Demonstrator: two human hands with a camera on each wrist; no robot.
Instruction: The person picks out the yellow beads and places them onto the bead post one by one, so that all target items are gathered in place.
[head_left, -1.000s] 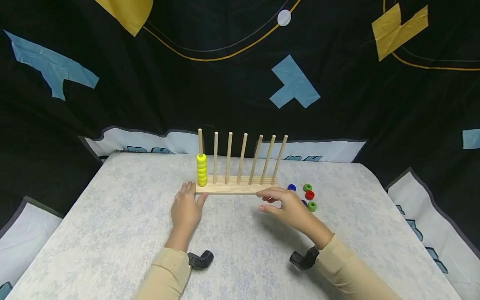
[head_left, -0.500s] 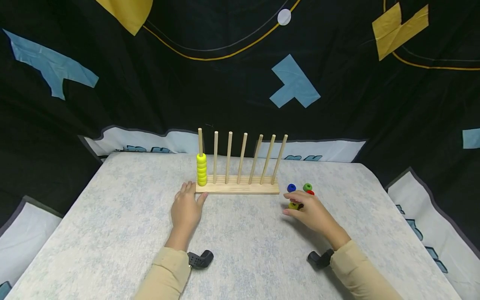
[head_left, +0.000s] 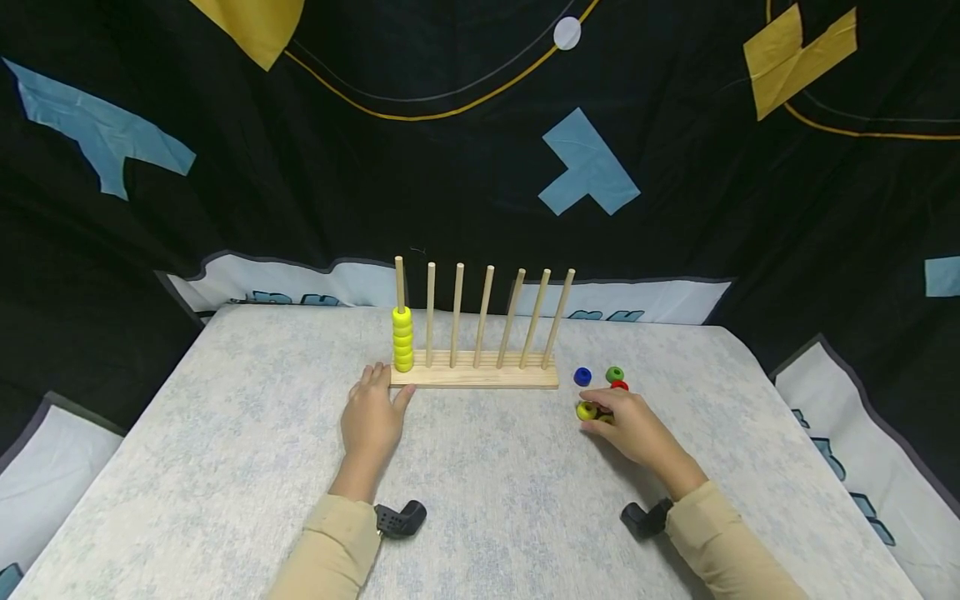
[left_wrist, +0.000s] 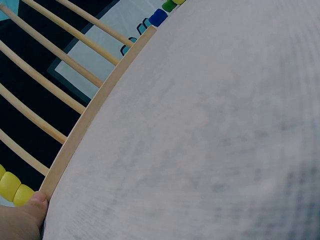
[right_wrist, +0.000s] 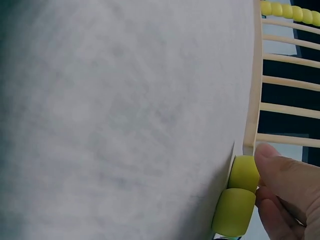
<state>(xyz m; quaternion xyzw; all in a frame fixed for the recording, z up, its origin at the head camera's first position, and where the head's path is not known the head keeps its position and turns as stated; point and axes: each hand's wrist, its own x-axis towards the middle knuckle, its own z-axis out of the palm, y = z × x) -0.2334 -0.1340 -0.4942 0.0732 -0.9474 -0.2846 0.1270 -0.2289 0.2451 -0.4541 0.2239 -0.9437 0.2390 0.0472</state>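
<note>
A wooden peg stand (head_left: pixel 480 379) with several upright rods stands near the back of the table, and yellow beads (head_left: pixel 402 340) are stacked on its leftmost rod. My left hand (head_left: pixel 372 423) rests against the stand's left end, its thumb at the front edge and its fingers along the side. To the right of the stand, my right hand (head_left: pixel 633 425) reaches low over loose beads. Its thumb and fingertips lie either side of a yellow bead (head_left: pixel 584 411), with a small gap around it. In the right wrist view the thumb is beside two yellow beads (right_wrist: pixel 233 212).
Just behind the right hand lie a blue bead (head_left: pixel 582 377), a green bead (head_left: pixel 615 373) and a red bead (head_left: pixel 619 385), partly covered by the hand. A pale cloth covers the table (head_left: pixel 480 508). A dark curtain (head_left: pixel 420 183) hangs behind it.
My right hand has moved right, from in front of the stand's right end to the loose beads. Its fingers have come in around a yellow bead. The left hand stays put.
</note>
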